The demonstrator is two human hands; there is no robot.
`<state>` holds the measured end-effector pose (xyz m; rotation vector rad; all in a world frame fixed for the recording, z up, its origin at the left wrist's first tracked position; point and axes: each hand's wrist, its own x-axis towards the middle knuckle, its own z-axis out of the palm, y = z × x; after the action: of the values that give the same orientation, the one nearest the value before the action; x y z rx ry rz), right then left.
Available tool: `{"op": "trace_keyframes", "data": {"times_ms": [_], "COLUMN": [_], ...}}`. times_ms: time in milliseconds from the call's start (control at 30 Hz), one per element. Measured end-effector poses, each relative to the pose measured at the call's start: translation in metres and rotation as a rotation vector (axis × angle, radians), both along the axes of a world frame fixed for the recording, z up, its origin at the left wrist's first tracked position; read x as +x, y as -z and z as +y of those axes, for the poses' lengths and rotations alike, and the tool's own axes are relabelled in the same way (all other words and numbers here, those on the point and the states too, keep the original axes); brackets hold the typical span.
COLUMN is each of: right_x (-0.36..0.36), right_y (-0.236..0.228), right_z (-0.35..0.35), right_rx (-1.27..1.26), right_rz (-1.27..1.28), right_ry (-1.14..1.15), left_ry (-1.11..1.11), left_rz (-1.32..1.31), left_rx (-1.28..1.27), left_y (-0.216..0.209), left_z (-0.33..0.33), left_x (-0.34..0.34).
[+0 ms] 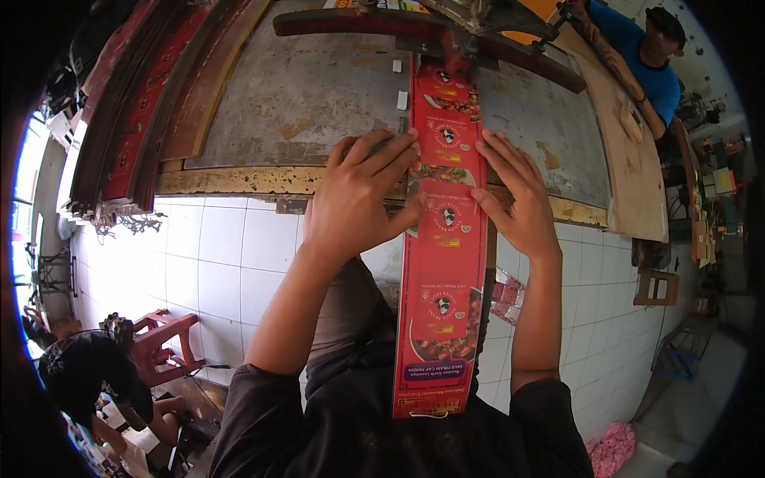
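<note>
A long red printed cardboard strip [443, 263] runs from under a metal machine arm [446, 32] on the worn grey worktable [303, 95] down over the table's edge toward my lap. My left hand [362, 195] lies flat on the strip's left edge at the table's front edge, fingers spread. On the strip's right edge rests my right hand [514, 195], its fingertips touching the print. Both hands press the strip from either side rather than grasping it.
Stacks of red printed sheets [135, 103] lean along the table's left side. A person in a blue shirt [645, 60] works at the far right by a wooden board [629, 151]. Another person [88, 370] sits low at left beside a red stool [163, 338]. White tiled floor lies below.
</note>
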<state>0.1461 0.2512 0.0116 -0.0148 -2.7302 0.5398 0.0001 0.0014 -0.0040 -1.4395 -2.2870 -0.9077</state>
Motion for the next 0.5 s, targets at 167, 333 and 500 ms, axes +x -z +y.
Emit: {"op": "trace_keyframes", "data": {"times_ms": [167, 333, 500], "right_x": [-0.0006, -0.0003, -0.001], "right_y": [0.0029, 0.001, -0.0002], "right_z": [0.0007, 0.0014, 0.001], "right_rx": [-0.001, -0.003, -0.003], "right_rz": [-0.002, -0.006, -0.006], "right_ry": [0.003, 0.002, 0.0], "left_ry": [-0.006, 0.0, -0.003], "left_rz": [0.005, 0.001, 0.002], "left_rx": [0.006, 0.007, 0.018], "left_y": [0.001, 0.0022, 0.0024], "left_z": [-0.0004, 0.0001, 0.0], "left_x": [0.0003, -0.0008, -0.0004]}}
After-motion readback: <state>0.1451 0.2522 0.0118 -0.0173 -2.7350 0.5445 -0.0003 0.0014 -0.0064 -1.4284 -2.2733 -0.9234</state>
